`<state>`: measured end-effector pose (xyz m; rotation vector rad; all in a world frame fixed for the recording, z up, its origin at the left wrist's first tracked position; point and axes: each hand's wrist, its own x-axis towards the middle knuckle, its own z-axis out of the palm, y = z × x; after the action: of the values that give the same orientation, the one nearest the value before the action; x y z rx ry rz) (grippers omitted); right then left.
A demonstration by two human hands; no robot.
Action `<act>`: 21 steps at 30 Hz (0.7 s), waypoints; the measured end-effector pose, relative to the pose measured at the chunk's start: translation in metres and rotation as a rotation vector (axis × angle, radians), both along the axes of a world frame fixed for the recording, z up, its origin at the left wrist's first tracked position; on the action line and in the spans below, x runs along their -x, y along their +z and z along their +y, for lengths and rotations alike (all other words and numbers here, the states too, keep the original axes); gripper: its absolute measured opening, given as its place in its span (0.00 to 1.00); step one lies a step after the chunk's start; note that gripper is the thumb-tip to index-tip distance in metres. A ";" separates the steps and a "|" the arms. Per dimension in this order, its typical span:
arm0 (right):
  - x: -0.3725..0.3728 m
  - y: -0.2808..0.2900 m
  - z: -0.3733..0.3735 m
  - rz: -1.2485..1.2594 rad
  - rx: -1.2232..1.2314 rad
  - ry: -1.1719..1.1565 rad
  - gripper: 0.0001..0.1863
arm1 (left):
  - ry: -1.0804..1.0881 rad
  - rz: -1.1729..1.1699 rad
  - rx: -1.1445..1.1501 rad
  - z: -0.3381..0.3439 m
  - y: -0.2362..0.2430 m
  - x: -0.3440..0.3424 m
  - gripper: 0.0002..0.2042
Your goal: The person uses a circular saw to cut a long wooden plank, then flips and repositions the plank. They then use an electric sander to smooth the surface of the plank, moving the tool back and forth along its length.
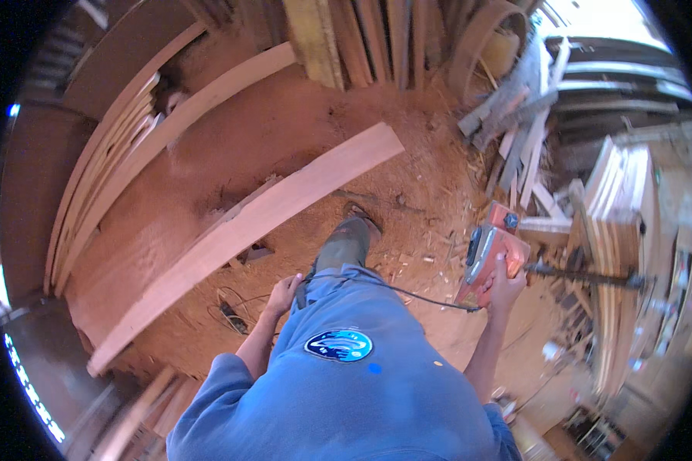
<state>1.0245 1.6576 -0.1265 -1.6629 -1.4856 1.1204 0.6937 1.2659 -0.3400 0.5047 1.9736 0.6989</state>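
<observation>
In my right hand (504, 288) is a red electric hand planer (484, 261) with dark fittings, held off the ground to my right. Its dark power cord (415, 293) runs from the tool across my front to my left hand (287, 293), whose fingers are closed around it near my hip. In front of me and to the left lies a long, pale reddish plank (261, 223), slanting from near left to far right. Neither hand touches the plank.
Long boards (119, 177) are stacked at the left. Reddish sawdust (284, 115) covers the ground. Offcuts (519, 131) lie in a heap at the far right, with a stack of boards (619, 230) nearer. More cable (234, 311) lies coiled on the ground by my left hand.
</observation>
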 end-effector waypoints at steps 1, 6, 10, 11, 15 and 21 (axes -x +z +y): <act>0.018 0.005 0.027 0.006 -0.074 0.079 0.17 | 0.053 0.000 -0.024 0.020 -0.005 -0.014 0.31; 0.094 0.012 0.124 -0.016 0.130 0.347 0.17 | 0.324 -0.104 -0.020 0.081 -0.026 -0.078 0.31; 0.146 0.002 0.205 -0.042 0.198 0.804 0.21 | 0.504 -0.073 0.012 0.127 -0.009 -0.124 0.29; 0.167 0.006 0.217 -0.091 0.202 0.927 0.23 | 0.546 -0.053 0.016 0.134 -0.004 -0.139 0.29; 0.243 -0.013 0.244 -0.198 0.291 1.308 0.25 | 0.713 -0.073 0.099 0.180 0.018 -0.205 0.26; 0.322 -0.058 0.259 -0.337 0.451 1.843 0.26 | 1.099 0.046 0.166 0.264 0.017 -0.298 0.21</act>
<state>0.7029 1.9168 -0.1843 -0.1636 -3.2376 2.1111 0.9921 1.5298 -0.3227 -0.7533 2.2460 1.1470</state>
